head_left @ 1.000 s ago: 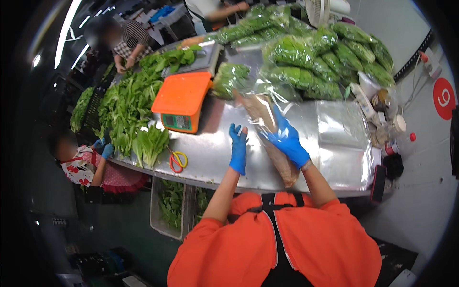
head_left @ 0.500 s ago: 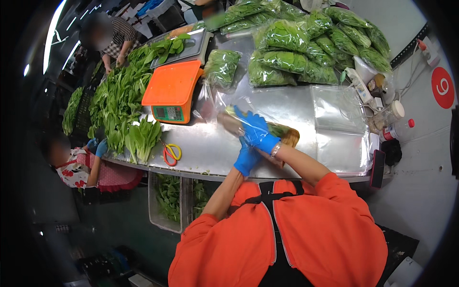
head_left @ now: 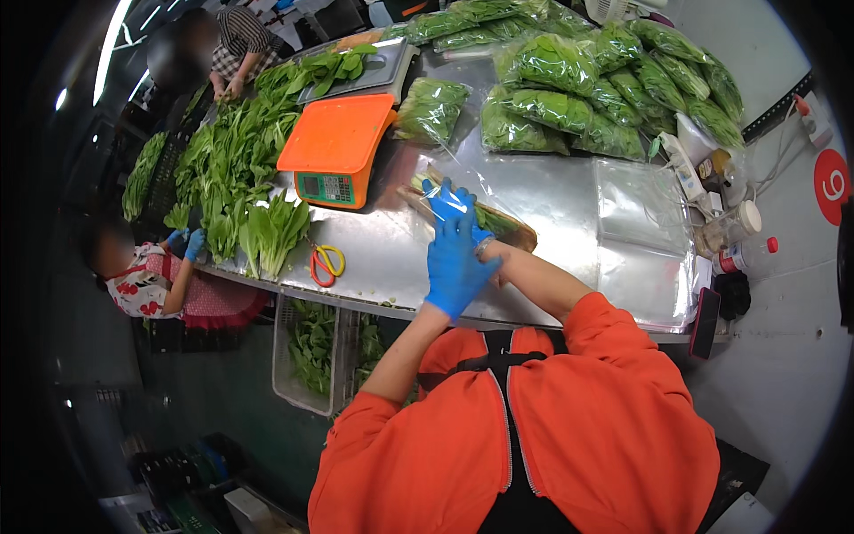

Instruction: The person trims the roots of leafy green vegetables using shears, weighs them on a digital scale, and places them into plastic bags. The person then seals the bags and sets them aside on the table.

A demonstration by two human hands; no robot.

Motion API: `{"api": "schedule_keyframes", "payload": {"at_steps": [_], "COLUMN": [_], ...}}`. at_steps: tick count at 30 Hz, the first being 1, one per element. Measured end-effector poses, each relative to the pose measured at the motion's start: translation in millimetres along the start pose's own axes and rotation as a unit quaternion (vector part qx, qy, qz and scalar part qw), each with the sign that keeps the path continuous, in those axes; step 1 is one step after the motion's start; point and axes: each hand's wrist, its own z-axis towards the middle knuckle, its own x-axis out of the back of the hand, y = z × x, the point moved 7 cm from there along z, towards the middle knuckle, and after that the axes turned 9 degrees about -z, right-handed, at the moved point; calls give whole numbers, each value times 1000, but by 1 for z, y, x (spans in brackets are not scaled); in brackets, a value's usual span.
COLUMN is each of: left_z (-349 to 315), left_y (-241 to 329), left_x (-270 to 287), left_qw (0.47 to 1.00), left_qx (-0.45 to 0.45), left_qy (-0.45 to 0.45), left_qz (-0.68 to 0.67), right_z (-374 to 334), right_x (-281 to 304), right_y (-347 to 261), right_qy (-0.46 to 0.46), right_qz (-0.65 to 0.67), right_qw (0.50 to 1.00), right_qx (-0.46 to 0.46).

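Note:
A clear plastic bag of leafy greens (head_left: 507, 225) lies slanted on the metal table in front of me. My right hand (head_left: 449, 201), in a blue glove, grips it from above, fingers bent over its upper left part. My left hand (head_left: 456, 267), also gloved in blue, lies across the back of my right hand and wrist. Its fingers look stretched out, and I see nothing held in it. Both hands hide the middle of the bag. To the left are scissors (head_left: 326, 265) with red and yellow handles.
An orange scale (head_left: 334, 133) stands left, beside loose greens (head_left: 236, 151). One filled bag (head_left: 431, 111) lies behind it; more bags (head_left: 569, 93) are piled at the back right. Flat clear bags (head_left: 645, 240), bottles (head_left: 747, 255) and a phone (head_left: 704, 322) line the right. Two people work at left.
My left hand has moved from below the right hand to on top of its back and wrist. The bag has settled lower and flatter under my right hand. The view has shifted slightly.

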Motion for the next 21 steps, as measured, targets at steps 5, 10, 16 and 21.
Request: {"api": "schedule_keyframes", "payload": {"at_steps": [5,10,16,21], "left_z": [12,37,33,29], "left_y": [-57,-8,-45,-3], "left_x": [-41,-30,-72,-76], "left_qw": [1000,981,980,956], "left_qx": [-5,-131,-59,-9], "left_qy": [-15,-70,-186,-238], "left_qz": [-26,127,-34,-174], "right_z": [-16,-20,-11,-26], "right_x": [67,73,43,95], "right_y": [-23,7,9,-7], "right_qy": [27,1,-113,98], "right_qz": [-67,-84,-175,-157], "right_qw": [996,992,968,980], "right_qx": [-54,-96,-138,73]}}
